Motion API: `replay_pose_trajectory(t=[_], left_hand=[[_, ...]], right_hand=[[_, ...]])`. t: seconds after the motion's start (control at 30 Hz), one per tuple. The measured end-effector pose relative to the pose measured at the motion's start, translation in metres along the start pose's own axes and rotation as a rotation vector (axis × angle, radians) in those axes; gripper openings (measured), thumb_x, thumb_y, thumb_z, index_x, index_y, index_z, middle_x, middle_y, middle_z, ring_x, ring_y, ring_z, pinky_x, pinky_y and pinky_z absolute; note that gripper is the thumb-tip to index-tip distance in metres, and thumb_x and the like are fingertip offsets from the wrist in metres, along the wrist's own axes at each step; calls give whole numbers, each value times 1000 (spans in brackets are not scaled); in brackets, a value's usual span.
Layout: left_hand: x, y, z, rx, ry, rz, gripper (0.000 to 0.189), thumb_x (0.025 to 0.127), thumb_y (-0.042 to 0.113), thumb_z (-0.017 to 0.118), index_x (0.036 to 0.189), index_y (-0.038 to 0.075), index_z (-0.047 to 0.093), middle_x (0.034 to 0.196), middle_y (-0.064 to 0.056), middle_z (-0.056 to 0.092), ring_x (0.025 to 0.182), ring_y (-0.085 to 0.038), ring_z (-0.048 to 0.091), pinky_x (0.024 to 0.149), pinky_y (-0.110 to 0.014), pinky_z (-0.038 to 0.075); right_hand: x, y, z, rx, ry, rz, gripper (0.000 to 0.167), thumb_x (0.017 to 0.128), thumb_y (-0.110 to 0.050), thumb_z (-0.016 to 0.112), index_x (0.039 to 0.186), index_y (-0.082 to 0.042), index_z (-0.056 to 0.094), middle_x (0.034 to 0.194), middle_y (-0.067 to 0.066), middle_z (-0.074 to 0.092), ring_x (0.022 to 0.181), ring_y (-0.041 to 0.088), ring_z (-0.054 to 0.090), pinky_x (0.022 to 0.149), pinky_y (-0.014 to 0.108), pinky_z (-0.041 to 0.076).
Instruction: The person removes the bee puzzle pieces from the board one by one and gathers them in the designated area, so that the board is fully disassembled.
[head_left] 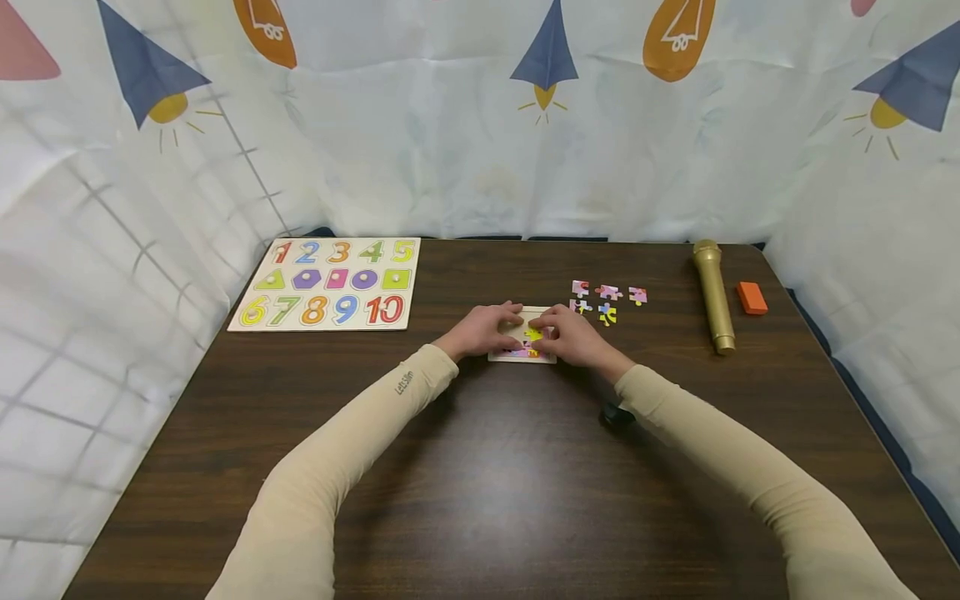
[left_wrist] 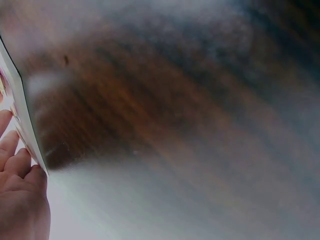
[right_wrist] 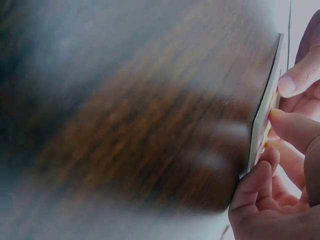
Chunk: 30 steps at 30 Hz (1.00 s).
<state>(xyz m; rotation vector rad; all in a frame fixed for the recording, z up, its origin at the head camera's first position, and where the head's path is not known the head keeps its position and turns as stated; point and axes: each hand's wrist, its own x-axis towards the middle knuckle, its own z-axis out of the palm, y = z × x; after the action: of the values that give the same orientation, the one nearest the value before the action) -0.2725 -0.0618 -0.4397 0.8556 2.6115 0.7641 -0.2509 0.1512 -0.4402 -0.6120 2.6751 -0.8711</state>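
Note:
A small pale puzzle tray [head_left: 498,359] lies flat on the table between the two hands, with pink and yellow pieces inside its lower right part. My left hand [head_left: 486,329] rests at the tray's left side, its fingers near the far edge and its thumb over the inside. From the right, my right hand [head_left: 573,335] reaches over the tray, pinching a yellow puzzle piece [head_left: 533,334] between thumb and fingers. The right wrist view shows its fingertips [right_wrist: 276,114] low over the tray's rim [right_wrist: 261,111]. In the left wrist view, only part of the left hand [left_wrist: 22,195] appears.
Several loose jigsaw pieces [head_left: 609,292] lie just right of the tray. A number and shape board [head_left: 322,284] sits at the back left. A gold microphone-shaped cylinder [head_left: 714,296] and an orange block [head_left: 752,298] lie at the right. White curtains [head_left: 480,167] stand behind the dark table [head_left: 495,500].

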Motion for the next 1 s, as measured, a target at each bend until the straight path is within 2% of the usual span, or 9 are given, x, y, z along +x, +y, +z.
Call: replay_pose_trajectory(t=[0.23, 0.57, 1.0], left_hand=[[0, 0, -1, 4, -4, 0, 53, 89, 27, 73, 134, 3, 59, 153, -5, 41, 145, -20, 28, 115, -35, 28], [-1, -1, 0, 8, 5, -4, 53, 89, 28, 73, 134, 4, 60, 153, -5, 41, 144, -20, 29, 115, -35, 27], [-2, 0, 1, -4, 10, -9, 53, 89, 28, 73, 134, 4, 59, 153, -4, 41, 144, -19, 29, 115, -36, 27]], right_hand=[[0, -4, 1, -20, 21, 11, 46, 90, -22, 72, 130, -2, 62, 119, 17, 53, 101, 28, 46, 81, 39, 41], [3, -4, 2, -13, 24, 15, 39, 89, -21, 73, 122, -2, 65, 113, 16, 52, 101, 28, 45, 80, 38, 40], [3, -4, 0, 30, 13, 32, 41, 89, -21, 73, 123, -2, 62, 109, 13, 53, 97, 27, 47, 78, 37, 43]])
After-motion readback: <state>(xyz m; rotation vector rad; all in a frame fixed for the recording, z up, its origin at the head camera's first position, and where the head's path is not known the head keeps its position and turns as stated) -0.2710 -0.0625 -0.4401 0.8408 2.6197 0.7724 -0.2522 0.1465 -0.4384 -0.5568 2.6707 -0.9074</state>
